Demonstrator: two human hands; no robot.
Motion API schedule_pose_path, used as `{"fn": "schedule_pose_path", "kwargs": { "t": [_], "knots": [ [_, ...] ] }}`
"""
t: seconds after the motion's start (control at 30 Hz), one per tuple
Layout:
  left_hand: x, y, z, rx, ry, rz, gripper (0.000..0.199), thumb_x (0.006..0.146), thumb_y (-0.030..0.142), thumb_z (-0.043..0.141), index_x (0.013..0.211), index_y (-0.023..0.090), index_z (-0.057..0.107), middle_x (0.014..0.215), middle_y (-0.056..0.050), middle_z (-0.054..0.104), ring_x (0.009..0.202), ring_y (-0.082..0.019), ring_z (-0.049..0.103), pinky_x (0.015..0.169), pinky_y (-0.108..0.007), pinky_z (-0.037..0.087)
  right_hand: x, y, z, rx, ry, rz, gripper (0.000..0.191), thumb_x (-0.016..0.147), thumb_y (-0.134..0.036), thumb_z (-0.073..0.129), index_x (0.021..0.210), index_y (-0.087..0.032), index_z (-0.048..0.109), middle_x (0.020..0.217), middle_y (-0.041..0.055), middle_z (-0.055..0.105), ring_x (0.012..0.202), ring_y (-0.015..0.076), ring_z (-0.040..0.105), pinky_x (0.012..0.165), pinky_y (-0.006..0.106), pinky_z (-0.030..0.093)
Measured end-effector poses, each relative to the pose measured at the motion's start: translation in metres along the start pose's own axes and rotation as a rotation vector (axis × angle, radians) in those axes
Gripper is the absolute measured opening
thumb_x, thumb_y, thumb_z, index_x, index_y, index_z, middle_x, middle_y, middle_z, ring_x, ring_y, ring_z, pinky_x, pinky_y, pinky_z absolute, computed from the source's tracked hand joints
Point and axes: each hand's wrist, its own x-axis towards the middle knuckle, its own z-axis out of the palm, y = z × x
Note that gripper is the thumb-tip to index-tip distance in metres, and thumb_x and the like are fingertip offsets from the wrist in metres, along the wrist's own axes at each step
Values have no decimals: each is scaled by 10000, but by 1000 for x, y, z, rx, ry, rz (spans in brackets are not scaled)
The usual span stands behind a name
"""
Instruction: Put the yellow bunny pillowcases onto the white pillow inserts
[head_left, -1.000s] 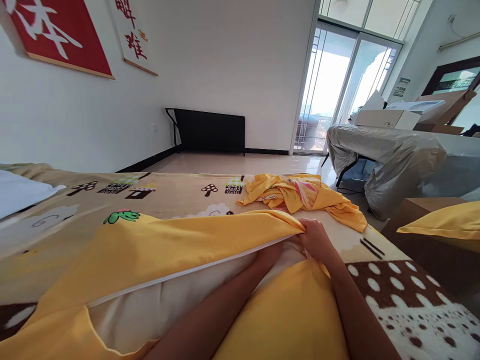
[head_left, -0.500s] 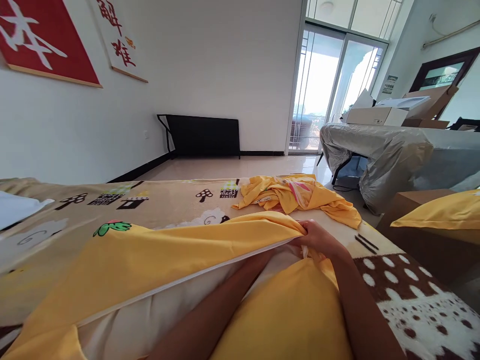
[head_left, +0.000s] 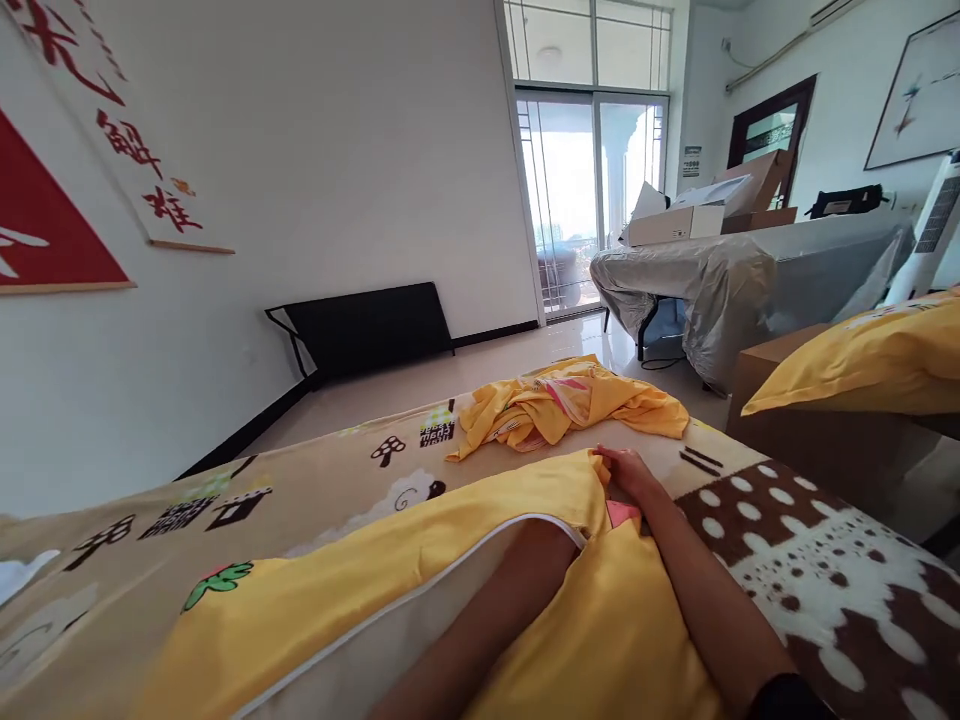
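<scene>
A yellow fabric cover [head_left: 375, 545] with a white-edged opening lies across the bed, a strawberry print at its left end. My left forearm reaches into the opening; the left hand is hidden under the cloth near its far right corner. My right hand [head_left: 624, 470] pinches that corner from outside, thumb and fingers closed on the yellow cloth. Pale inner fabric [head_left: 390, 620] shows inside the opening. More yellow cloth [head_left: 600, 620] is bunched between my forearms.
Crumpled yellow cloth [head_left: 570, 400] lies at the bed's far edge. Two dark sticks [head_left: 701, 458] rest right of my right hand. At the right, a yellow pillow [head_left: 862, 350] sits over a cardboard box [head_left: 780, 350]. A plastic-covered table [head_left: 690, 270] stands beyond.
The view has turned right and tilted. My left hand has gone deeper into the cover's corner, and the opening's edge now lies over the forearm. My right hand still grips the corner.
</scene>
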Motion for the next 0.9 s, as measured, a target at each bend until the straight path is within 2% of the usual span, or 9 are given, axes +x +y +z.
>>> {"fn": "schedule_pose_path", "kwargs": {
  "t": [0.07,0.17,0.23,0.3,0.4,0.57,0.67,0.77,0.9],
  "knots": [
    [-11,10,-9,116,-38,82,249,855,225,442,927,249,680,1108,-20,671,1163,-205,533,1018,-347,384,-1,4,1,20,29,28,247,512,-392,685,611,-180,607,531,4,592,552,161,571,569,300,467],
    [-37,24,-23,335,-67,70,300,826,120,407,979,213,647,1080,-35,673,986,-194,619,869,-330,481,-7,-4,8,50,94,0,256,467,-315,687,650,-188,559,542,-11,582,536,155,569,536,284,465],
    [-53,30,-31,478,24,95,352,804,86,403,1067,203,606,1191,-50,627,1033,-202,595,872,-342,480,-15,-18,16,59,130,-72,330,462,-302,679,743,-188,551,589,-10,593,553,158,579,534,276,468],
    [-62,30,-37,625,168,138,468,792,102,445,1244,209,502,1369,-77,494,1217,-245,472,976,-409,416,-26,-38,29,47,137,-170,433,492,-319,663,886,-187,540,687,0,619,610,159,600,573,274,485],
    [-56,15,-43,813,259,63,618,795,177,516,1386,193,339,1430,-144,397,1266,-291,414,986,-467,395,-45,-76,52,-37,114,-309,507,555,-344,622,1025,-190,514,789,9,632,678,158,611,626,276,498],
    [-44,0,-56,953,150,36,229,867,113,407,970,158,607,944,-98,645,884,-250,620,702,-377,509,-57,-148,80,-342,123,-503,441,650,-252,551,1090,-227,561,710,-28,603,618,143,559,598,256,451],
    [-61,21,-74,969,119,81,231,854,67,387,914,150,594,845,-77,641,747,-241,637,592,-349,501,-53,-182,83,-542,202,-587,456,672,-139,510,1114,-233,567,691,-15,595,674,172,556,684,292,430],
    [-92,58,-84,1013,98,84,252,830,30,372,922,143,577,766,-68,629,649,-243,637,529,-342,485,-51,-195,82,-707,244,-622,521,648,-32,465,1137,-182,562,770,54,635,783,232,576,767,351,410],
    [-128,101,-63,1010,12,53,234,820,34,392,911,136,582,690,-66,620,559,-231,628,453,-302,447,-57,-190,94,-840,206,-665,545,650,12,426,1156,-148,552,952,123,658,879,264,589,797,367,418]
  ]
}}
